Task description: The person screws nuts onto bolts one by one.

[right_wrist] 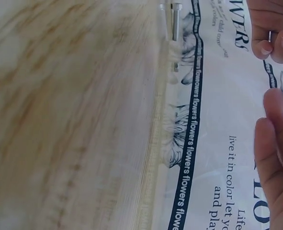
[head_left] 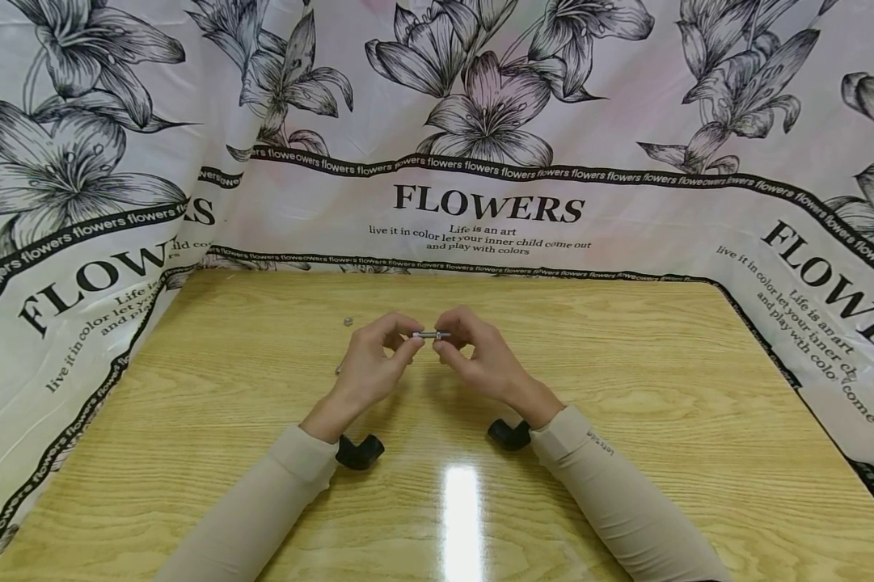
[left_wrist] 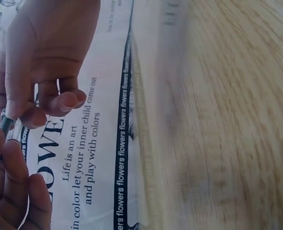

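A slim metal bolt point(head_left: 426, 335) lies level between my two hands, its threaded shank visible in the left wrist view point(left_wrist: 6, 125). My left hand point(head_left: 371, 360) pinches the head end of the bolt between thumb and forefinger. On the other end sits a small nut point(head_left: 438, 335), which the thumb and forefinger of my right hand point(head_left: 483, 356) pinch, with the bolt's tip showing past it. The fingertips of both hands are close together above the table. In the right wrist view, the bolt between the hands falls outside the frame.
A loose nut point(head_left: 348, 322) lies on the wooden table point(head_left: 662, 404), left of the hands. Another bolt point(right_wrist: 176, 21) lies on the tabletop in the right wrist view. Dark curved pieces point(head_left: 360, 453) show beside both wrists. Flower-printed cloth point(head_left: 480, 218) hangs behind and along the sides.
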Demonstrator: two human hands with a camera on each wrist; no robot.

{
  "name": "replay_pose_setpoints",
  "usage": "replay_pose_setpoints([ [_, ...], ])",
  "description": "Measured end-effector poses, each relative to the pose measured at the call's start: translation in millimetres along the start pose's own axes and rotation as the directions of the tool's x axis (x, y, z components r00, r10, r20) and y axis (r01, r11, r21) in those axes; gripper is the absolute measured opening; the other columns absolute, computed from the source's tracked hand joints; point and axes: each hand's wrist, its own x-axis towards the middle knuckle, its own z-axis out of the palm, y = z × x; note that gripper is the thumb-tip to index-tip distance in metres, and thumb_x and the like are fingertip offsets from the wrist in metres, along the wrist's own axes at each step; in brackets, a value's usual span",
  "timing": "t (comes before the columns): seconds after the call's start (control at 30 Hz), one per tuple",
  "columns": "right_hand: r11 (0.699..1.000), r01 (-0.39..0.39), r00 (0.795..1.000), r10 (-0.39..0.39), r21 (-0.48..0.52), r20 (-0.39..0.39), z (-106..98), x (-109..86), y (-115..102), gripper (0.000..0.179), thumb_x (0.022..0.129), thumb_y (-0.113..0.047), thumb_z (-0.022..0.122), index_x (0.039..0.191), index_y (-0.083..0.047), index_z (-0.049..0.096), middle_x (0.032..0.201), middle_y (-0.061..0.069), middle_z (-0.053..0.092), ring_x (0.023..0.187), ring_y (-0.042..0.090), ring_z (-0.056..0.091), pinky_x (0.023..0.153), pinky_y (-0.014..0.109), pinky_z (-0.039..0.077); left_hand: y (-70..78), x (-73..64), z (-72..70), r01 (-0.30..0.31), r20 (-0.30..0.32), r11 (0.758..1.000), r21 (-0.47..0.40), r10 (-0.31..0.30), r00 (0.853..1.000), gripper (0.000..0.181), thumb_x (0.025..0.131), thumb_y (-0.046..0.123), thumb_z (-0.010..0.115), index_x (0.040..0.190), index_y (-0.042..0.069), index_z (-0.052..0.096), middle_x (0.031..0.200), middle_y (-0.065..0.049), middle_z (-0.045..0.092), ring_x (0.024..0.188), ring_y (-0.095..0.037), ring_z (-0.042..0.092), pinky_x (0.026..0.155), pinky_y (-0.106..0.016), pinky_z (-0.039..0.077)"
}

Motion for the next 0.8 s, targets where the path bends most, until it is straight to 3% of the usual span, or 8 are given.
replay_pose_setpoints([
  [0.13, 1.0, -0.015, 1.0, 0.016, -0.023, 0.011, -0.6, 0.2, -0.1, 0.008, 0.099, -0.012, 0.054, 0.106, -0.012, 0.058, 0.088, 0.001, 0.063, 0.069, 0.018, 0.063, 0.062, 0.038, 0.051, -0.5, -0.6, 0.0, 0.004, -0.001, 1.0, -0.001, -0.004, 1.0, 0.009, 0.092, 0.007, 0.064, 0.1, 0.008, 0.066, 0.086, -0.001, 0.065, 0.06, -0.013, 0.058, 0.05, -0.031, 0.045],
  [0.37, 0.998, -0.063, 0.998, 0.063, -0.026, 0.012, -1.8, -0.9, 0.1, 0.016, 0.102, -0.021, 0.049, 0.104, -0.012, 0.061, 0.089, 0.007, 0.063, 0.071, 0.016, 0.062, 0.064, 0.038, 0.052, -1.1, -0.7, 0.4, 0.006, 0.001, 1.0, -0.013, -0.006, 1.0, 0.009, 0.092, 0.007, 0.064, 0.101, 0.009, 0.066, 0.083, -0.002, 0.064, 0.058, -0.011, 0.056, 0.048, -0.034, 0.043],
  [0.47, 0.996, -0.077, 0.997, 0.078, -0.035, 0.007, -2.2, -1.4, -1.4, 0.017, 0.098, -0.02, 0.056, 0.113, -0.011, 0.058, 0.097, 0.008, 0.065, 0.076, 0.015, 0.063, 0.065, 0.038, 0.052, -1.0, -1.0, 0.4, 0.004, 0.002, 1.0, -0.02, -0.004, 1.0, 0.009, 0.092, 0.007, 0.065, 0.101, 0.009, 0.066, 0.082, -0.004, 0.064, 0.059, -0.011, 0.056, 0.048, -0.031, 0.042],
  [0.6, 0.998, -0.053, 0.999, 0.053, -0.039, -0.005, -1.8, -1.6, -2.2, 0.032, 0.091, -0.012, 0.065, 0.12, -0.008, 0.052, 0.105, 0.011, 0.066, 0.083, 0.015, 0.064, 0.067, 0.036, 0.052, -1.3, -1.2, 0.4, -0.003, 0.006, 1.0, -0.03, 0.003, 1.0, 0.01, 0.091, 0.007, 0.065, 0.101, 0.008, 0.066, 0.081, -0.01, 0.065, 0.059, -0.012, 0.056, 0.048, -0.03, 0.042],
  [0.8, 1.0, 0.0, 1.0, 0.0, 0.011, 0.002, -0.1, -0.8, -2.7, 0.023, 0.092, -0.003, 0.062, 0.113, -0.006, 0.052, 0.097, 0.01, 0.066, 0.077, 0.022, 0.066, 0.068, 0.035, 0.054, -0.5, -0.4, 0.2, -0.007, 0.006, 1.0, -0.024, 0.007, 1.0, 0.009, 0.091, 0.007, 0.065, 0.1, 0.008, 0.066, 0.079, -0.007, 0.064, 0.059, -0.012, 0.057, 0.048, -0.03, 0.041],
])
